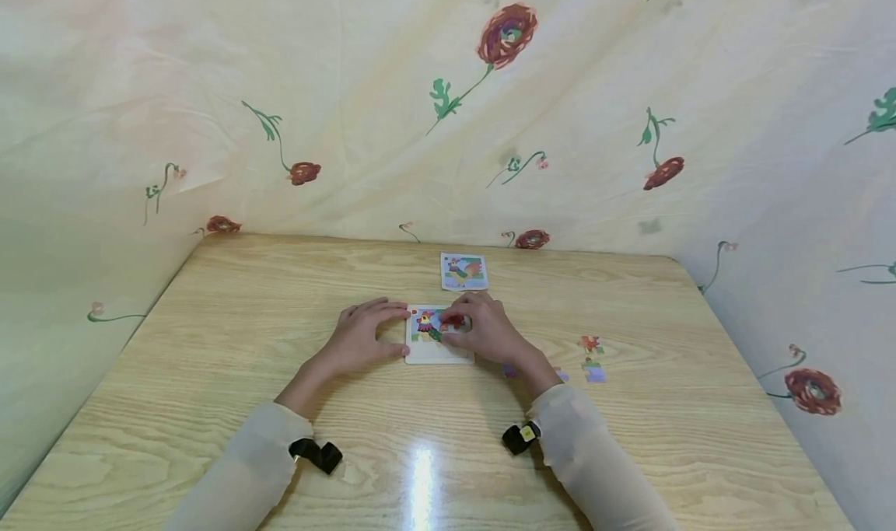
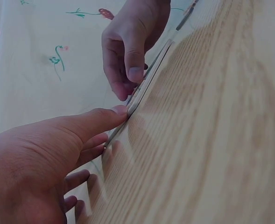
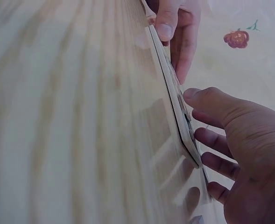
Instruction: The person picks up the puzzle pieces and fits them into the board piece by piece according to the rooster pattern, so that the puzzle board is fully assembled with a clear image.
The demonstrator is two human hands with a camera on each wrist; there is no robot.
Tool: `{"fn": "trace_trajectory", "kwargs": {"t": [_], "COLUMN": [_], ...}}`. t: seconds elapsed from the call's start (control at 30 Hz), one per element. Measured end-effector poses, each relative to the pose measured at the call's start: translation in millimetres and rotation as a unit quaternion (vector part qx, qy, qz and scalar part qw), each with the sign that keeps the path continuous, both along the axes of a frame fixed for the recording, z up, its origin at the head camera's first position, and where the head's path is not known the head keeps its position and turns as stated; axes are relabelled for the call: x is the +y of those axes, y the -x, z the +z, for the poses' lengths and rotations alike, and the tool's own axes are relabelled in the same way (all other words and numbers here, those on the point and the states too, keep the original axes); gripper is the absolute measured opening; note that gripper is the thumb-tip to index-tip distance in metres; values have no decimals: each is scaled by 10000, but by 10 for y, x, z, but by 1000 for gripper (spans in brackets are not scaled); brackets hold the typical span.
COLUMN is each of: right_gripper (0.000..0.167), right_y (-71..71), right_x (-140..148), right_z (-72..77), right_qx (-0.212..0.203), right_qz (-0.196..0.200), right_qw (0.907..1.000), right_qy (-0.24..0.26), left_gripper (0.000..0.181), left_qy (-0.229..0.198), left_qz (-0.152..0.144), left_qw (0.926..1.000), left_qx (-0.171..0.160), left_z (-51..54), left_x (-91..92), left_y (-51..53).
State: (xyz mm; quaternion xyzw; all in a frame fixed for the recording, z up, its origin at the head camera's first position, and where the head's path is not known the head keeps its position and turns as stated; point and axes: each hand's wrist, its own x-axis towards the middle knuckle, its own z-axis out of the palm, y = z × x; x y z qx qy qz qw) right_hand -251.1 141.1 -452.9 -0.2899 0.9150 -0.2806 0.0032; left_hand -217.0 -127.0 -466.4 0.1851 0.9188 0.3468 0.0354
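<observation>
A jigsaw board [image 1: 439,354] with a colourful rooster picture lies flat on the wooden table, its lower strip bare white. At its left edge rests my left hand [image 1: 364,337], thumb at the near corner and forefinger at the far corner. In the left wrist view that thumb [image 2: 107,116] touches the board's corner. My right hand [image 1: 490,330] is over the board's right part, thumb and bent forefinger on either side of a red puzzle piece [image 1: 456,323] at the rooster's tail. The right wrist view shows the board's edge [image 3: 167,79] beside the right thumb [image 3: 198,97]; the piece is mostly hidden there.
Beyond the board lies a square rooster picture card [image 1: 463,273]. Several loose pieces are on the right, among them a red one [image 1: 591,344] and a purple-green one [image 1: 593,371]; others are partly behind my right wrist. A flowered cloth [image 1: 378,127] hangs behind the table [image 1: 665,422].
</observation>
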Motion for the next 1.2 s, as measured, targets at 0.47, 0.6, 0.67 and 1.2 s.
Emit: {"fn": "trace_trajectory", "kwargs": {"t": [0.47,0.6,0.67,1.2], "right_gripper": [23,23,23,20], "right_y": [27,38,43,42], "right_x": [-7,1,2,24], "right_z": [-30,-21,-13,68], "right_qx": [62,37,28,-425], "right_qz": [39,44,40,-51], "right_qw": [10000,10000,10000,9985], "right_qy": [-17,11,21,329], "left_gripper": [62,62,62,62], "left_qy": [-5,9,7,22], "left_qz": [0,7,8,33], "left_qw": [10000,10000,10000,10000], "left_qx": [-78,-61,-42,-82], "left_z": [-3,-2,5,13], "left_x": [8,15,21,19], "left_y": [25,32,32,35]}}
